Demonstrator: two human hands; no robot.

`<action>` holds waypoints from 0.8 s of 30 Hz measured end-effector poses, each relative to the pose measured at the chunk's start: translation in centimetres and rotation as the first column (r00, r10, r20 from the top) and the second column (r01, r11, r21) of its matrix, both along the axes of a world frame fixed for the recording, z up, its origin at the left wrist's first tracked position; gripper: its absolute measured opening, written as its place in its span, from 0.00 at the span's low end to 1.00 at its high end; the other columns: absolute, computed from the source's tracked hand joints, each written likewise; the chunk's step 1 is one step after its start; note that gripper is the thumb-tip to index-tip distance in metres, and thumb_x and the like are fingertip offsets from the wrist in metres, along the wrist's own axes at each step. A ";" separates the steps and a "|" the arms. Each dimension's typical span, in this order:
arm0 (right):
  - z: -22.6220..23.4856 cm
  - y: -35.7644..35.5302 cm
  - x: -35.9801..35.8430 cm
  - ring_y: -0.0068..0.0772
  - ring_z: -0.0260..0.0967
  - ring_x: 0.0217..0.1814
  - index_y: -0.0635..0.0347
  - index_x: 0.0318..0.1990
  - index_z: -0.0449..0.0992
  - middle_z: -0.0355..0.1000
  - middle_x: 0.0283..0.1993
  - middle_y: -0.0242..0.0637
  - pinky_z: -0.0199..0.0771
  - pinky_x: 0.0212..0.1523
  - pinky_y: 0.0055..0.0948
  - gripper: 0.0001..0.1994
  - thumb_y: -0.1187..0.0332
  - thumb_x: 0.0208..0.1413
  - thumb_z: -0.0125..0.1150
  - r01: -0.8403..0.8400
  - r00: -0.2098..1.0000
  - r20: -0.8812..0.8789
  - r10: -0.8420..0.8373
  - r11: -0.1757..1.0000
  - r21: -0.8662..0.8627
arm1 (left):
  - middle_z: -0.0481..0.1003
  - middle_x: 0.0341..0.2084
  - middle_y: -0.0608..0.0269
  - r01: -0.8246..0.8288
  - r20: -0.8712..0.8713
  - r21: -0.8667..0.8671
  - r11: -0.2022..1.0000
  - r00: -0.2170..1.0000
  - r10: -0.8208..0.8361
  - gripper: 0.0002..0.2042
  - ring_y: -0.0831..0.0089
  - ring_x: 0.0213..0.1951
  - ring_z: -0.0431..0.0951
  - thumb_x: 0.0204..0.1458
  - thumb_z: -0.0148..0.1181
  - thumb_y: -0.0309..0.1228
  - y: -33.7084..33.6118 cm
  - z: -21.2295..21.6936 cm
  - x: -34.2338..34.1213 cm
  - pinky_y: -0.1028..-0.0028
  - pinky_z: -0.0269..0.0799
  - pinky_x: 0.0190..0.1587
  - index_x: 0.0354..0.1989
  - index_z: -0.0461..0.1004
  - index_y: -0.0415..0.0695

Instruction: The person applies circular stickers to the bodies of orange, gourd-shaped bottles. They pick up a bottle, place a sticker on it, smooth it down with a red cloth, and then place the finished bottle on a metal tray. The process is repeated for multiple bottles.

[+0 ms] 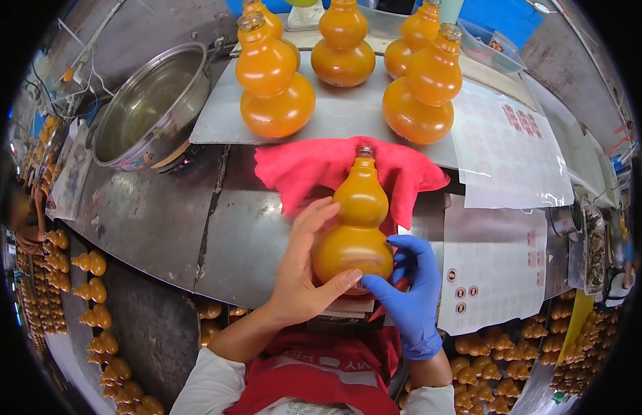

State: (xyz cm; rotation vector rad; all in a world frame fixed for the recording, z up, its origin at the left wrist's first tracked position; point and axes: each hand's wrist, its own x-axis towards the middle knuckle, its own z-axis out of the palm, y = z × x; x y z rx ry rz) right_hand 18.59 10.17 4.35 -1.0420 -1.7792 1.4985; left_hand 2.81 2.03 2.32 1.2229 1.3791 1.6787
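Observation:
An orange gourd-shaped bottle [362, 200] stands in front of me, its clear neck pointing away. My bare left hand [310, 266] is curved round its lower bulb from the left, with the thumb pressed on the near side. From the right, my right hand [411, 290], in a blue glove, grips the same bulb, its thumb beside the left thumb. A faint patch shows on the bulb between the thumbs. A bright pink cloth [300, 169] lies crumpled behind the bottle. Part of the bottle's base is hidden by my hands.
Several similar orange bottles [276, 104] stand on a grey board [348, 114] beyond the cloth. A wide metal pan [155, 104] sits at the far left. Sticker sheets [494, 270] lie at the right. Many more gourd bottles [96, 290] stand lower down on both sides.

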 end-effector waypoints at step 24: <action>-0.1 -0.4 0.1 0.17 0.59 0.28 0.57 0.44 0.77 0.63 0.37 0.32 0.62 0.29 0.16 0.18 0.77 0.42 0.68 0.068 0.998 -0.041 -0.055 0.890 0.450 | 0.55 0.61 0.49 -0.123 0.028 0.144 0.982 0.992 0.120 0.20 0.59 0.62 0.58 0.51 0.55 0.20 -0.6 -1.1 -0.1 0.64 0.52 0.63 0.54 0.70 0.42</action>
